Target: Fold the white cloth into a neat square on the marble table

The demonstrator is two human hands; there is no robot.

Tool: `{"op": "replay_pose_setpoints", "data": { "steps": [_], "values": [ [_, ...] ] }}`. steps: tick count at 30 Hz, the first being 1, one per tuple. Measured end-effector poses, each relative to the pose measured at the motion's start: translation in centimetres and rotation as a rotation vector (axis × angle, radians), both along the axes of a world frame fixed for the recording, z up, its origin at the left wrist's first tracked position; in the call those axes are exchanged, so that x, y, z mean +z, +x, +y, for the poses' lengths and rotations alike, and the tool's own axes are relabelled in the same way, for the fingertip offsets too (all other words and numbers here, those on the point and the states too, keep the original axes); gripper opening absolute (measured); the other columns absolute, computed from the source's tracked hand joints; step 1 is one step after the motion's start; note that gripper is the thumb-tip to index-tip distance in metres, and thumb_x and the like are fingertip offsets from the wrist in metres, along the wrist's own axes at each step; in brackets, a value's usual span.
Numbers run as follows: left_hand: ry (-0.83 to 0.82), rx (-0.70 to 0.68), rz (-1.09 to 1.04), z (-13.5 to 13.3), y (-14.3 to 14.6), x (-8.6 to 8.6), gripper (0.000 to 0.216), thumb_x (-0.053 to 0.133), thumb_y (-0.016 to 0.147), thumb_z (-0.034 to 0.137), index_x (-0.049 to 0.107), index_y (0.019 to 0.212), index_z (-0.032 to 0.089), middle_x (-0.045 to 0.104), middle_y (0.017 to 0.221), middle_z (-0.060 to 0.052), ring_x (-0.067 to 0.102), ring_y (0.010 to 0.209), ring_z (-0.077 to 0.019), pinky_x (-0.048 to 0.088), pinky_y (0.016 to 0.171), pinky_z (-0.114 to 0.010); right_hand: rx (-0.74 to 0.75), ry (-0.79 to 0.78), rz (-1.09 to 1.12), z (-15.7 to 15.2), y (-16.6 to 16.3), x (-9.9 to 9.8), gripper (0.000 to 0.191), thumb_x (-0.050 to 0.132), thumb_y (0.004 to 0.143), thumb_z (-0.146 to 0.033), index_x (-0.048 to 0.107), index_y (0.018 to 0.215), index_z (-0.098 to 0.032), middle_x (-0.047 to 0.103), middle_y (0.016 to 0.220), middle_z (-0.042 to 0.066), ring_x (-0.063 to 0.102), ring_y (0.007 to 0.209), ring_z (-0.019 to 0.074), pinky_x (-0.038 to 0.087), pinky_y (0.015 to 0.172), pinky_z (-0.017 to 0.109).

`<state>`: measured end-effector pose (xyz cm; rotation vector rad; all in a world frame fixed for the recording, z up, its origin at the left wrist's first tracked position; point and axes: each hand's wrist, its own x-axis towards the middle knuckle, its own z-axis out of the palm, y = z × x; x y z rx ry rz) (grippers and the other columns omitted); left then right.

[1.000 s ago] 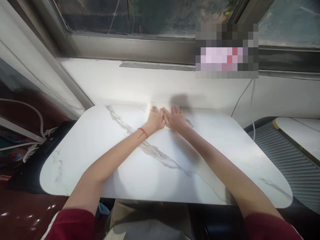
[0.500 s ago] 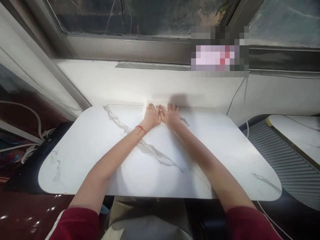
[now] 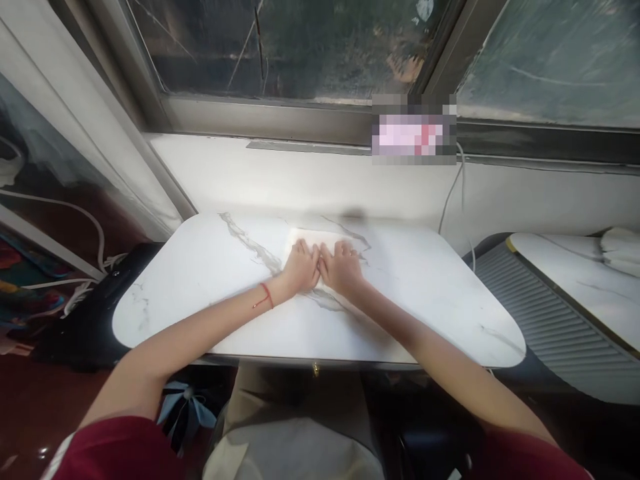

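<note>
A white marble-patterned table point(image 3: 410, 287) stands under a window sill. A white folded cloth or paper point(image 3: 320, 240) lies flat on it, a little beyond the middle. My left hand point(image 3: 300, 268) and my right hand point(image 3: 343, 268) rest side by side, palms down, on the near part of that white sheet. Their fingers lie flat and point toward the window, and the two hands touch each other. A thin red string circles my left wrist point(image 3: 265, 295). Nothing is gripped in either hand.
The wall and window sill point(image 3: 310, 170) run right behind the table. A white cable point(image 3: 450, 193) hangs down the wall at the right. A second marble tabletop point(image 3: 575, 280) and a grey ribbed surface point(image 3: 545, 327) lie to the right. Cables and a black case point(image 3: 95, 313) are at the left.
Both hands have slid back from the table's far edge toward me, pressed on the white sheet, which now shows ahead of the fingers. The view has tilted and pulled back.
</note>
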<state>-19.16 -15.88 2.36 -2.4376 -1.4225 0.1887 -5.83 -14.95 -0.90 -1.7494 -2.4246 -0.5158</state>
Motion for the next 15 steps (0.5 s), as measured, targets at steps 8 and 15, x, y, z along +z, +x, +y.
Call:
{"op": "replay_pose_setpoints", "data": {
  "steps": [8,15],
  "values": [
    [-0.059,-0.011,0.25,-12.6,-1.2,0.8,0.065,0.051,0.094,0.029,0.044,0.15,-0.003,0.056,0.142,-0.032,0.057,0.131,-0.0466,0.042,0.105,-0.055,0.203,0.152,-0.121,-12.7,-1.5,-0.5,0.05,0.049,0.096,-0.025,0.058,0.138,0.0,0.07,0.109,0.027,0.065,0.1,0.0382,0.048,0.079,0.044],
    [-0.095,-0.032,0.181,-12.8,-4.1,2.5,0.038,0.044,0.097,0.015,0.067,0.121,-0.002,0.073,0.108,-0.028,0.072,0.096,-0.0367,0.05,0.075,-0.042,0.673,0.164,0.063,-12.1,-0.1,1.9,0.031,0.044,0.101,-0.024,0.069,0.112,-0.009,0.066,0.092,0.013,0.059,0.083,0.0247,0.048,0.071,0.035]
  ]
}}
